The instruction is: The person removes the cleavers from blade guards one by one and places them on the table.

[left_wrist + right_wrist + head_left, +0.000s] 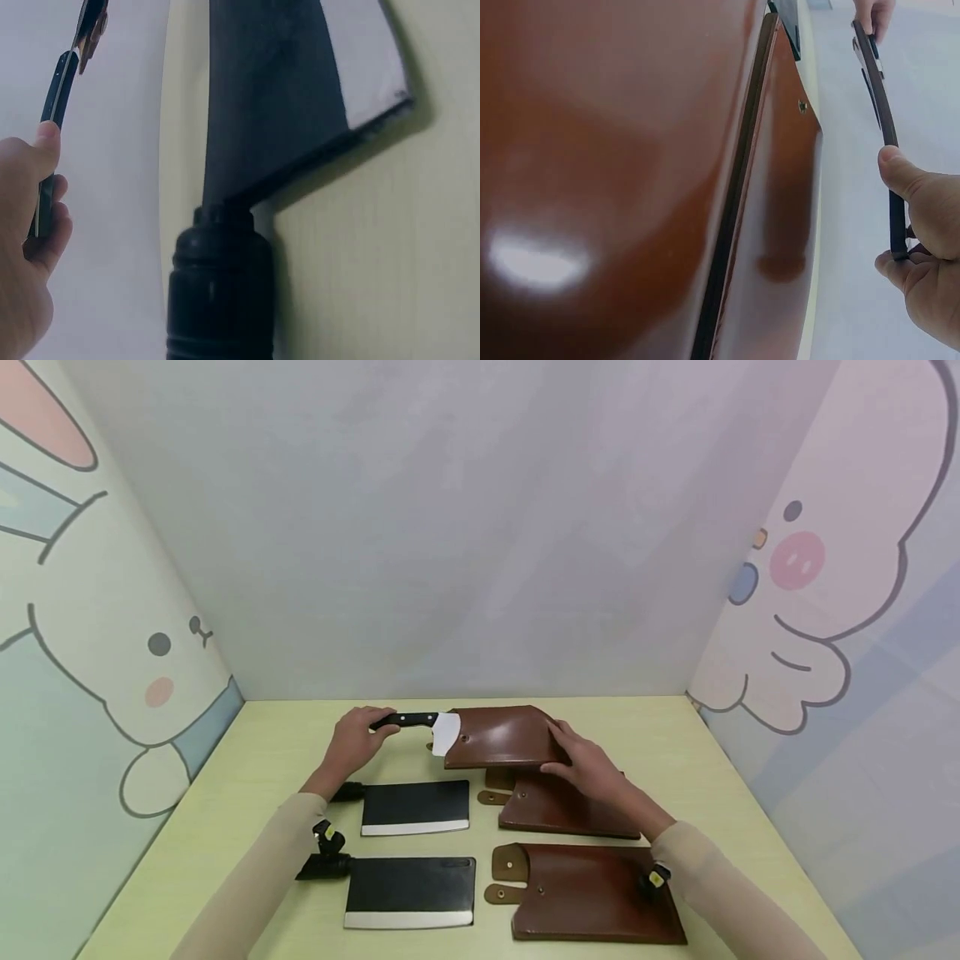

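Observation:
My left hand [354, 741] grips the black riveted handle [412, 719] of a cleaver whose bright blade [447, 734] is mostly hidden inside a brown leather sheath [498, 737]. At the sheath's far right end, my right hand [588, 764] pinches its edge, thumb on one face and fingers on the other, as the right wrist view shows. Sheath and cleaver are held up off the table, near its back. Seen from the left wrist, the left hand [30, 225] has its fingers wrapped about the handle.
Two black-bladed cleavers, one farther back [415, 806] and one nearer [410, 892], lie on the left of the pale yellow table [225, 827]. To their right lie two more brown sheaths, one partly under my right hand [570, 808], the other nearer [596, 902]. A grey wall [465, 568] rises behind.

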### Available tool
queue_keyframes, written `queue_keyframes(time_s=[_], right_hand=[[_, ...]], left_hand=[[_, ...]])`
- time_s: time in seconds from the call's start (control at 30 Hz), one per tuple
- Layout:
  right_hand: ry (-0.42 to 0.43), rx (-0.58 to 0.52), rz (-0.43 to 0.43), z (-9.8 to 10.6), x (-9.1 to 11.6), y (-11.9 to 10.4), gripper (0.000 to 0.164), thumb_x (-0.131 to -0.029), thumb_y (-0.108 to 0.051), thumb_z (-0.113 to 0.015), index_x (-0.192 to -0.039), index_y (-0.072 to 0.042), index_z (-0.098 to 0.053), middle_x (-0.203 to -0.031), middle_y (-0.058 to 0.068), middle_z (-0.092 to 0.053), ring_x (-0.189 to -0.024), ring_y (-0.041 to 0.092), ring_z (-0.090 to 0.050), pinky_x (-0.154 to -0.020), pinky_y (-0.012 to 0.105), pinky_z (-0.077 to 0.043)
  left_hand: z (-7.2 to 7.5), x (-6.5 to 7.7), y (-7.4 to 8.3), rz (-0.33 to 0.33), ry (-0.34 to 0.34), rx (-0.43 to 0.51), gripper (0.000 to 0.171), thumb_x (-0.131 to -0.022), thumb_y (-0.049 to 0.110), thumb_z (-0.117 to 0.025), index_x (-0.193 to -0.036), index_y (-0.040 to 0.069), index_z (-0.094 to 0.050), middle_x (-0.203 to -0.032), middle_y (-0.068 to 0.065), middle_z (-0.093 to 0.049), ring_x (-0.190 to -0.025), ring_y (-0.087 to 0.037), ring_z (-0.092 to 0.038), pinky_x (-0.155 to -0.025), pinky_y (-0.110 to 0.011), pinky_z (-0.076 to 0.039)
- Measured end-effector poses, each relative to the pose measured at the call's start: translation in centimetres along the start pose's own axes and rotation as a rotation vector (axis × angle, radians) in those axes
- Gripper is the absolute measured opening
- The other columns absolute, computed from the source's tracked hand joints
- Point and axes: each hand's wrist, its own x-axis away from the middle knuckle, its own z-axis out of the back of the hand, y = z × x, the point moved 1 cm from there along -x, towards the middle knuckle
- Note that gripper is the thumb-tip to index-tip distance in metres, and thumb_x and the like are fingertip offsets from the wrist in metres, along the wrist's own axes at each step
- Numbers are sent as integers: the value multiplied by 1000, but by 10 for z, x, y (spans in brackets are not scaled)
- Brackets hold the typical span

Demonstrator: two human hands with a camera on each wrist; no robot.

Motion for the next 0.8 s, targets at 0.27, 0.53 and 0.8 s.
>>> queue_keyframes(time_s=[0.27, 0.53, 0.8], right_hand=[[-1, 9, -18, 4, 6, 5, 85, -96, -33, -73, -159, 3, -29, -162, 28, -29, -142, 46, -41, -108, 58, -45], [-10, 7, -21, 7, 10, 9, 85, -97, -36, -71, -158, 4, -28, -163, 30, -25, -144, 48, -38, -108, 59, -44], [-4, -7, -18, 9, 11, 15, 85, -96, -36, -72, -157, 6, -30, -162, 31, -26, -144, 48, -37, -109, 60, -42]], left_hand=[[4, 6, -9, 10, 18, -3, 36, -89, 23, -80, -117, 1, -75, -113, -21, -74, -94, -40, -68, -79, -57, -53], [7, 10, -13, 18, 21, -3, 34, -89, 21, -80, -117, 1, -75, -111, -21, -74, -93, -39, -69, -80, -57, -53], [10, 10, -16, 15, 45, 1, 34, -88, 20, -80, -116, 0, -75, -109, -21, -75, -89, -39, -70, -79, -57, -53]])
